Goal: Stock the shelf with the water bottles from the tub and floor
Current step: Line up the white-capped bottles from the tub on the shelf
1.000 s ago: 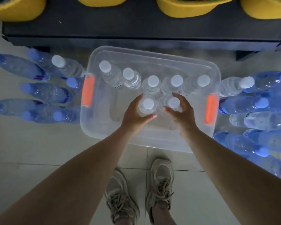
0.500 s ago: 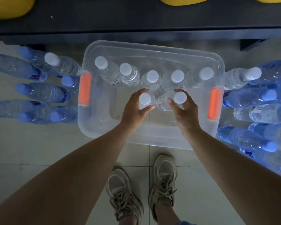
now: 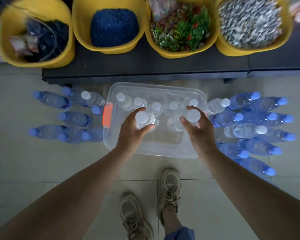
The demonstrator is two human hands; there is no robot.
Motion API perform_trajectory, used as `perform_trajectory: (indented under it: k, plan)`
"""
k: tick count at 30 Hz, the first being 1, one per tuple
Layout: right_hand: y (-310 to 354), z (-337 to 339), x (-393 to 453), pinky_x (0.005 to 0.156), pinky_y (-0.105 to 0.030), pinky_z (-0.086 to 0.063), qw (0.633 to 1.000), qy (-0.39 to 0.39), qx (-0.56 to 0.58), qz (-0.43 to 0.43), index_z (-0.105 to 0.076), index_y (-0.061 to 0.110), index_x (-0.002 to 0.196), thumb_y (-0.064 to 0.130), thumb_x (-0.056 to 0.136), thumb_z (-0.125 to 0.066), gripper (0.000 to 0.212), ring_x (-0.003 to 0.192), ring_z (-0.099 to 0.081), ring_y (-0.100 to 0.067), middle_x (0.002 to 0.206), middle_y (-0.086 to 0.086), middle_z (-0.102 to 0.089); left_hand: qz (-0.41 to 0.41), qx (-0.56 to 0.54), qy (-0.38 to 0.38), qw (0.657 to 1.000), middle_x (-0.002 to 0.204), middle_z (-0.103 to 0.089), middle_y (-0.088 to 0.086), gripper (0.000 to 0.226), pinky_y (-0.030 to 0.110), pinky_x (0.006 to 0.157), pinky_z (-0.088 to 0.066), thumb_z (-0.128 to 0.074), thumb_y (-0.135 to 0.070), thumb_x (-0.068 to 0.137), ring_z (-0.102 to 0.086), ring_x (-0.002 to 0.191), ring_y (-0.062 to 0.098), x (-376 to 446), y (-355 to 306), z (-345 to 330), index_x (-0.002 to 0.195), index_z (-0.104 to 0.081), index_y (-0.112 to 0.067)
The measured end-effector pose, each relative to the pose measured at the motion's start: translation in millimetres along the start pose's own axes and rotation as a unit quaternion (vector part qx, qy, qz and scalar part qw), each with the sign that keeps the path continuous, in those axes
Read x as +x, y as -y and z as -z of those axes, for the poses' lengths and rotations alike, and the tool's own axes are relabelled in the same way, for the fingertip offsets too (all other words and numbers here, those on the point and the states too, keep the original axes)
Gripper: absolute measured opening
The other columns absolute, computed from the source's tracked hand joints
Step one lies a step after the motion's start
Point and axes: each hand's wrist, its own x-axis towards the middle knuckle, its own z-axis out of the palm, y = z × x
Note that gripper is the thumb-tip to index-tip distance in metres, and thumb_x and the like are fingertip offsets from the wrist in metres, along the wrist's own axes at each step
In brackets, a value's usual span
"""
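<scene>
A clear plastic tub (image 3: 163, 152) with orange handles stands on the tiled floor before a dark shelf (image 3: 145, 66). My left hand (image 3: 132, 134) grips a white-capped water bottle (image 3: 142, 118), raised above the tub. My right hand (image 3: 200, 131) holds a second white-capped bottle (image 3: 191, 116), also lifted. Several more white-capped bottles (image 3: 156, 106) stand in a row at the tub's far side. Blue-capped bottles stand on the floor left (image 3: 73, 118) and right (image 3: 249, 118) of the tub.
Four yellow bins (image 3: 109, 47) with mixed goods sit on the dark shelf, leaving a bare strip along its front edge. My two feet in beige sneakers (image 3: 170, 186) stand just behind the tub. Bottles crowd the floor on both sides.
Both hands closed on the two near bottles and have lifted them up out of the tub. The view has tilted up, so the yellow bins now show fully.
</scene>
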Motion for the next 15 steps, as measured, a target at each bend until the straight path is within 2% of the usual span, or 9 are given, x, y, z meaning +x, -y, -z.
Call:
perform_trajectory:
  k: [3,6,8,10,12,13,15]
  plan:
    - [43,14,-18,0.077,0.005,-0.034,1.0,-0.012,-0.009,0.021,-0.059,0.029,0.112,0.023,0.083,-0.068,0.03,0.091,-0.053,0.014,0.105,0.013,-0.061,-0.024,0.004,-0.013,1.0,0.12,-0.061,-0.005,0.052,0.041,0.098,-0.046,-0.074,-0.032,0.075,-0.057,0.108,0.021,-14,-35,25,0.123,-0.053,-0.027]
    - [85,27,-37,0.077,0.0,-0.038,0.999,-0.009,-0.007,0.039,-0.06,0.026,0.113,0.025,0.083,-0.068,0.031,0.091,-0.056,0.002,0.102,0.01,-0.063,-0.035,-0.014,-0.025,0.999,0.106,-0.063,-0.008,0.05,0.033,0.09,-0.048,-0.072,-0.04,0.068,-0.058,0.102,0.013,-28,-75,52,0.113,-0.055,-0.031]
    - [122,41,-55,0.081,-0.011,-0.043,0.999,-0.016,0.003,0.046,-0.061,0.023,0.111,0.026,0.083,-0.068,0.029,0.091,-0.059,-0.005,0.099,0.007,-0.066,-0.047,-0.023,-0.028,0.998,0.098,-0.064,-0.009,0.047,0.026,0.081,-0.044,-0.07,-0.043,0.064,-0.058,0.093,0.01,-42,-112,77,0.108,-0.055,-0.035]
    - [170,58,-75,0.084,-0.016,-0.043,0.998,-0.024,0.004,0.064,-0.062,0.021,0.105,0.025,0.083,-0.068,0.023,0.087,-0.06,0.0,0.091,0.009,-0.067,-0.069,-0.018,-0.014,0.997,0.093,-0.064,-0.011,0.042,0.027,0.075,-0.041,-0.07,-0.044,0.064,-0.057,0.087,0.009,-59,-154,110,0.103,-0.054,-0.04]
    - [218,77,-95,0.073,-0.003,-0.04,0.995,-0.027,-0.004,0.093,-0.062,0.023,0.098,0.021,0.083,-0.068,0.016,0.076,-0.058,0.013,0.084,0.017,-0.064,-0.092,-0.013,0.001,0.996,0.092,-0.065,-0.014,0.04,0.031,0.077,-0.046,-0.071,-0.047,0.063,-0.06,0.088,0.01,-77,-196,144,0.099,-0.054,-0.045]
    - [243,87,-106,0.067,0.0,-0.039,0.994,-0.028,-0.004,0.107,-0.062,0.025,0.096,0.019,0.083,-0.068,0.015,0.071,-0.056,0.018,0.081,0.02,-0.063,-0.109,-0.007,0.001,0.994,0.094,-0.066,-0.013,0.04,0.033,0.081,-0.048,-0.071,-0.047,0.062,-0.062,0.091,0.011,-86,-218,161,0.099,-0.055,-0.044]
    - [292,107,-128,0.062,-0.004,-0.042,0.991,-0.028,0.0,0.132,-0.063,0.029,0.091,0.02,0.084,-0.068,0.013,0.065,-0.055,0.017,0.071,0.023,-0.063,-0.142,0.006,0.006,0.99,0.1,-0.069,-0.008,0.042,0.037,0.088,-0.05,-0.074,-0.042,0.067,-0.063,0.097,0.012,-104,-261,193,0.105,-0.059,-0.033]
